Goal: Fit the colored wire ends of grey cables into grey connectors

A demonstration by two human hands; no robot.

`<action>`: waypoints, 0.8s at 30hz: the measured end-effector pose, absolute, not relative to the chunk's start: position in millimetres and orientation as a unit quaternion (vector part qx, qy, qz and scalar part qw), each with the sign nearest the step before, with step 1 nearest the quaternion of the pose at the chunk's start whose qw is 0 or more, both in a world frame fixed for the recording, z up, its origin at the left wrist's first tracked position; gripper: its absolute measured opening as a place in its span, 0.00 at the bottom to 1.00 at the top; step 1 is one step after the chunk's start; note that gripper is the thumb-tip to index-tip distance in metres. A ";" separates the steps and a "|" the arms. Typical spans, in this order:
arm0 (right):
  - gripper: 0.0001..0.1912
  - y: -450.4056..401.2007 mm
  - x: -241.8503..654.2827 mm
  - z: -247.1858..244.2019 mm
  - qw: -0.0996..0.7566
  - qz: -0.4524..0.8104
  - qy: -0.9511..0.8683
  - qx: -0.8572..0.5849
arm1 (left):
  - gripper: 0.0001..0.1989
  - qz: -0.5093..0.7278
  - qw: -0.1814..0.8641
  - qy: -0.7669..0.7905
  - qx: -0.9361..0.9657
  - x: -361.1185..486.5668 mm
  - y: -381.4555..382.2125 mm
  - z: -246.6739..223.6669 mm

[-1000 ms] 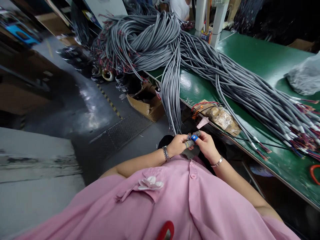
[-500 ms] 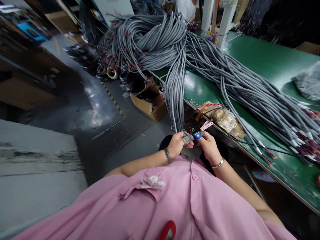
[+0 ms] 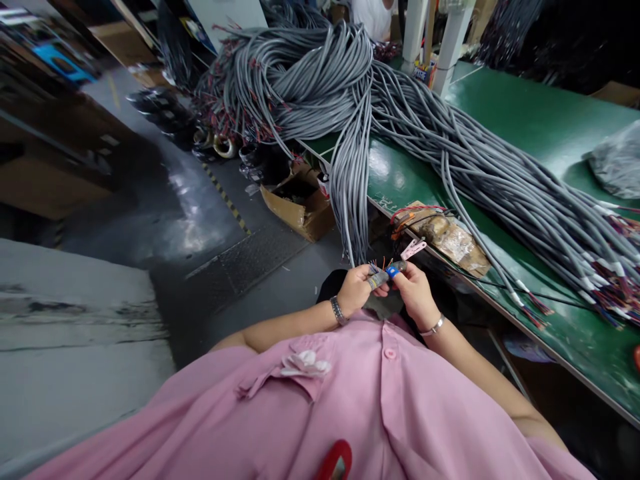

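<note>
In front of my stomach, my left hand (image 3: 354,292) and my right hand (image 3: 416,293) meet with fingers pinched. Thin coloured wires (image 3: 383,262) fan out upward between my fingertips, held in the left hand. My right thumb and finger press on the same wires; their exact grip is partly hidden. A grey wrap with yellow marks covers my left thumb, and a blue wrap (image 3: 393,271) is on my right thumb. Just beyond my hands hangs a bundle of grey cables (image 3: 351,180), draped over the table edge. A pink clip (image 3: 413,249) sits just above my right hand.
A large heap of grey cables (image 3: 310,87) runs along the green table (image 3: 520,120). Near its edge lies a plastic-wrapped packet (image 3: 450,241) on cardboard. An open cardboard box (image 3: 305,217) stands on the floor. A person in white (image 3: 371,19) is at the back.
My left hand has moved slightly right, and its thumb now meets the right thumb. The wire ends between my fingers have shifted and show less spread.
</note>
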State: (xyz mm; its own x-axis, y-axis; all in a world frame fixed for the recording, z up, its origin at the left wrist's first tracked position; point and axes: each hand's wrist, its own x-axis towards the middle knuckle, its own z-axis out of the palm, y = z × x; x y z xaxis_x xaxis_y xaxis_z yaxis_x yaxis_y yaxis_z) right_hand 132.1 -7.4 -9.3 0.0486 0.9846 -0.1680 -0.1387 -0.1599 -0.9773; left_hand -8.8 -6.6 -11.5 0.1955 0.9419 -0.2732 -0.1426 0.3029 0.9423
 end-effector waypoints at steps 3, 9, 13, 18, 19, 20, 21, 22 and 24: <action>0.11 -11.4 129.2 -7.7 0.516 0.564 -0.379 -0.521 | 0.16 0.434 0.651 0.475 0.403 -8.4 -6.1 -12.4; 0.11 -12.5 130.6 -16.1 0.517 0.609 -0.324 -0.507 | 0.17 0.441 0.650 0.480 0.391 -8.9 -4.3 -14.2; 0.12 -13.3 132.7 -13.0 0.503 0.643 -0.318 -0.482 | 0.16 0.437 0.649 0.482 0.394 -9.8 -4.2 -15.8; 0.16 -9.0 133.6 -6.1 0.487 0.606 -0.388 -0.495 | 0.16 0.418 0.646 0.480 0.421 -8.4 -6.0 -13.5; 0.17 -7.4 134.2 -7.3 0.486 0.588 -0.398 -0.510 | 0.16 0.413 0.644 0.482 0.427 -7.8 -6.5 -12.5; 0.18 -5.9 135.0 -9.1 0.485 0.574 -0.404 -0.522 | 0.16 0.410 0.643 0.483 0.431 -7.4 -6.9 -11.5; 0.18 -4.7 135.8 -11.2 0.484 0.567 -0.406 -0.528 | 0.17 0.408 0.642 0.484 0.433 -7.0 -7.2 -10.8; 0.19 -4.1 136.6 -13.3 0.484 0.566 -0.407 -0.529 | 0.17 0.407 0.642 0.485 0.433 -6.8 -7.5 -10.4; 0.19 -4.4 137.9 -15.7 0.487 0.572 -0.404 -0.522 | 0.18 0.407 0.643 0.487 0.429 -6.6 -7.4 -10.7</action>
State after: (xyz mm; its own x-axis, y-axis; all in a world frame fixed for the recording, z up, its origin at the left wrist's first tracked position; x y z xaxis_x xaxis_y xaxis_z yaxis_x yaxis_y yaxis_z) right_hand 137.9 -4.4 -15.7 0.0185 0.9789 -0.2037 -0.1349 -0.1994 -0.9706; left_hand -6.6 -7.4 -10.7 0.1943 0.9412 -0.2762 -0.1061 0.3001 0.9480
